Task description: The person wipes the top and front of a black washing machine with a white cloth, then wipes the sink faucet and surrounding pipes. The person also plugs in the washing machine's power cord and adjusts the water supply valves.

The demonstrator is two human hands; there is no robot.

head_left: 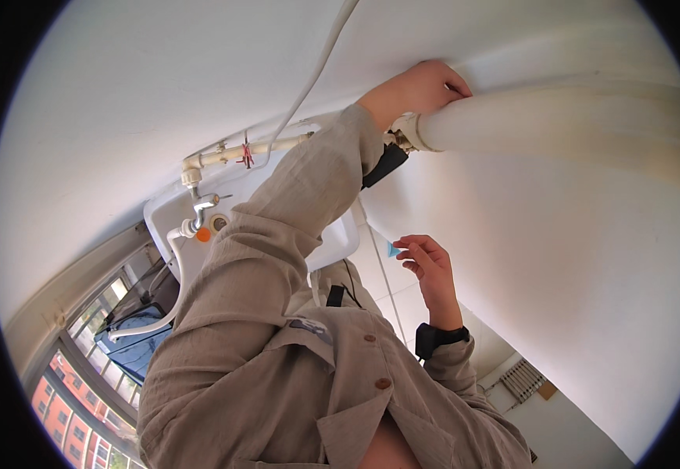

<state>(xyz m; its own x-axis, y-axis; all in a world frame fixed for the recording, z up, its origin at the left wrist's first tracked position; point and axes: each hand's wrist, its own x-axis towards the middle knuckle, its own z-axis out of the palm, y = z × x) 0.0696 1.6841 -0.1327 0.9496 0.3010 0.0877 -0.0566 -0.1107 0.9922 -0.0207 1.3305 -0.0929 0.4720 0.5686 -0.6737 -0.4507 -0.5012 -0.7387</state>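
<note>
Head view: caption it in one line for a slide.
Left hand reaches up to a thick white pipe at the ceiling; right hand hovers open near the white wall.

Two hands show: the left hand (422,87) and the right hand (427,266). One thick white pipe (558,125), one thin pipe (246,150), one tap (203,205), one sink (169,215), two shirt buttons (383,383), one black wristband (437,338).
</note>
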